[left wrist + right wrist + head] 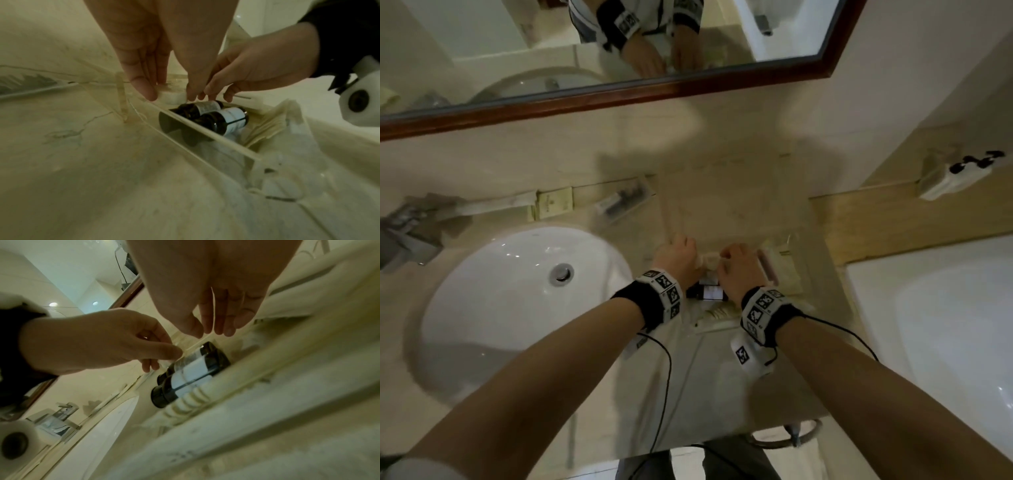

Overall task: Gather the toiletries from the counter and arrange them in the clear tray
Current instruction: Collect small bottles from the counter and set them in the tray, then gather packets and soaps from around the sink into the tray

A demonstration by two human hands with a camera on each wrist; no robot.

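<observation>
The clear tray sits on the counter right of the sink. Two dark bottles with white labels lie side by side in it, next to cream paper packets. My left hand pinches a small white wrapped soap between forefinger and thumb, low inside the tray just beyond the bottles. My right hand hangs close beside it, fingers pointing down over the bottles' far end with nothing seen between them.
The white sink and faucet lie to the left. A cream packet and a clear-wrapped item rest by the back wall. A pinkish tube lies at the tray's right. The bathtub borders the right side.
</observation>
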